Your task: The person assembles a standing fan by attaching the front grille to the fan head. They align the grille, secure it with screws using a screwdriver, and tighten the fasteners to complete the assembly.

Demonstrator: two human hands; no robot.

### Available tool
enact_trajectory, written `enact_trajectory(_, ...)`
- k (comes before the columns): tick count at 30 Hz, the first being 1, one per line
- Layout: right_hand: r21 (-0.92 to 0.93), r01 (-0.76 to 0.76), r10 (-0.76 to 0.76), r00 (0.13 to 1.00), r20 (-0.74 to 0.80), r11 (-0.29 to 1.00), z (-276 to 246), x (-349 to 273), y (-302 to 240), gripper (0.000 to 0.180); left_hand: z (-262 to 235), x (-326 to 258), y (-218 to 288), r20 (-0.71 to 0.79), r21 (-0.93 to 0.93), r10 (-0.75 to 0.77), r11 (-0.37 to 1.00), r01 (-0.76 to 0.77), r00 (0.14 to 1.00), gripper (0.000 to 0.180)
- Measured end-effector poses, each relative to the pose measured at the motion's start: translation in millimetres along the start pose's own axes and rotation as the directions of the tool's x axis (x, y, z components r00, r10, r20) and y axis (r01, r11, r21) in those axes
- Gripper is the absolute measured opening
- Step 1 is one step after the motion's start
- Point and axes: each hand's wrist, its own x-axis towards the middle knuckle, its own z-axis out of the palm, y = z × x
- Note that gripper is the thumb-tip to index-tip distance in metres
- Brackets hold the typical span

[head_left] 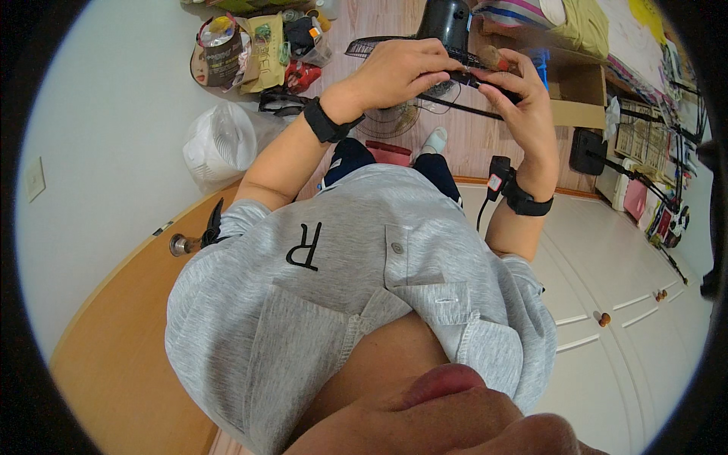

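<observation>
A black electric fan (444, 21) stands in front of me, its wire guard (367, 47) spreading out to the left of the motor housing. My left hand (402, 72) is closed at the fan, thumb and fingers pinched together at a small black part. Close beside it, my right hand (523, 98) has its thumb and bent fingers round the same black part (472, 76). The fingers hide most of that part, so its exact kind does not show. Something brown and red (497, 59) shows by the right fingers; I cannot make it out. Below the hands is a round wire grille (390, 120).
Bags (265, 53) stand by the wall at far left, with a white plastic-wrapped object (224, 144) nearer. At right are an open cardboard box (578, 83), a black stand (588, 152) and white cabinet doors (591, 265). A wooden door (129, 341) is at my left.
</observation>
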Motion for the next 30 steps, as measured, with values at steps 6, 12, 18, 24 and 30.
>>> enact_trajectory(6, 0.124, -0.124, 0.110, 0.988, 0.109, 0.985, -12.9, -1.1, -0.9, 0.026, 3.6, 3.8, 5.6, 0.004, -0.017, 0.054, 0.998, -0.054, 0.999, 0.027)
enact_trajectory(12, 0.094, -0.057, 0.058, 0.998, -0.005, 0.994, -8.8, -6.5, -0.9, 0.025, 2.9, 7.6, 7.5, -0.011, -0.047, 0.030, 0.998, -0.031, 0.999, 0.027)
enact_trajectory(18, 0.184, -0.118, 0.128, 0.991, -0.043, 0.976, -7.8, -7.8, -0.5, 0.024, 0.0, 11.8, 12.5, -0.006, -0.039, 0.025, 0.999, -0.025, 1.000, 0.028)
enact_trajectory(24, 0.037, -0.075, 0.079, 0.987, -0.137, 0.997, -4.0, -11.1, -6.0, 0.030, 0.5, 14.2, 17.6, -0.014, -0.083, -0.048, 0.995, 0.047, 0.999, 0.029)
enact_trajectory(30, -0.023, -0.100, 0.093, 0.974, -0.208, 0.995, -0.1, -14.0, -8.3, 0.030, 2.8, 17.0, 21.9, -0.046, -0.191, -0.059, 0.980, 0.049, 0.997, 0.029)
